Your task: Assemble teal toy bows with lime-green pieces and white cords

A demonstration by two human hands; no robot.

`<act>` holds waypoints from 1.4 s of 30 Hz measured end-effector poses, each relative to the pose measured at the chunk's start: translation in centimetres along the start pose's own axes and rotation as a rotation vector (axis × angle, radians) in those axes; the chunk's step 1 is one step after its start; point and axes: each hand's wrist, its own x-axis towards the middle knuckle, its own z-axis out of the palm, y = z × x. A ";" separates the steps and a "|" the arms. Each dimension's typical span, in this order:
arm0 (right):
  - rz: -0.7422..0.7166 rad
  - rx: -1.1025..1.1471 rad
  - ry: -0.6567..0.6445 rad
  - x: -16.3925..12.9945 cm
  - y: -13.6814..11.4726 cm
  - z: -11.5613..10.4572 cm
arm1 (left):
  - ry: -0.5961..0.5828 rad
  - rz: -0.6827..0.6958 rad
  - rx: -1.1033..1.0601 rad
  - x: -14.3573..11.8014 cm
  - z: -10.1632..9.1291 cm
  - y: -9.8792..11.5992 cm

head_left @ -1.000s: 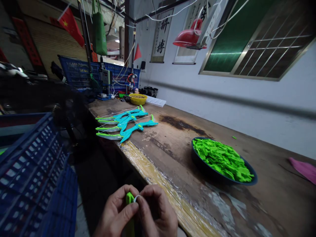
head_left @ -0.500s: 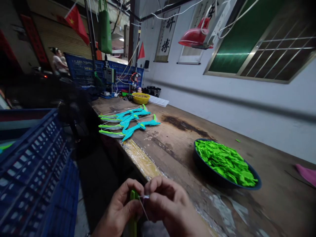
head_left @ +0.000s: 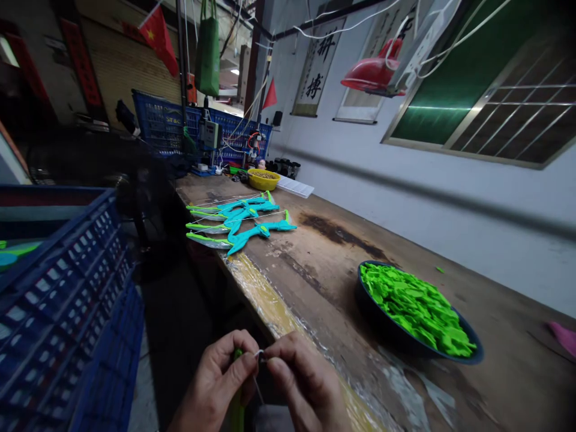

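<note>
Low in the view, my left hand (head_left: 216,381) is closed round a narrow green plastic piece (head_left: 237,411), most of it hidden by the fingers. Beside it, my right hand (head_left: 308,378) pinches a thin white string (head_left: 258,391) between thumb and forefinger. A small loop of the string shows between the two hands, and its tail hangs below them. Several turquoise toy bows (head_left: 265,230) with green tips and strings lie beyond my hands near the table's left edge. To the right sits a dark bowl (head_left: 476,355) heaped with flat green plastic pieces (head_left: 418,306).
Stacked blue plastic crates (head_left: 85,282) stand left of the worn wooden table (head_left: 324,282). At its far end are a yellow bowl (head_left: 265,180) and a white tray (head_left: 297,187). A red lamp (head_left: 373,75) hangs over the right side, and a pink cloth (head_left: 562,336) lies at the right edge.
The view has turned slightly left. Both hands remain close together; the string, stretched between the fingers before, now forms a small loop there. The person in the background is no longer visible.
</note>
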 end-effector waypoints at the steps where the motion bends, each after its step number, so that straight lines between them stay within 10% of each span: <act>1: -0.033 0.009 0.030 -0.2 0.3 0.3 | -0.003 0.009 0.002 0.0 0.0 0.0; 15: 0.512 0.709 0.200 -0.2 -0.4 1.3 | 0.134 -0.046 -0.064 0.2 1.6 0.7; 25: 0.334 0.571 0.435 0.3 -0.3 3.2 | 0.161 -0.052 -0.138 -0.2 1.8 1.1; 42: 0.505 0.868 0.220 0.3 0.7 3.6 | 0.132 -0.037 -0.172 -0.3 0.6 0.1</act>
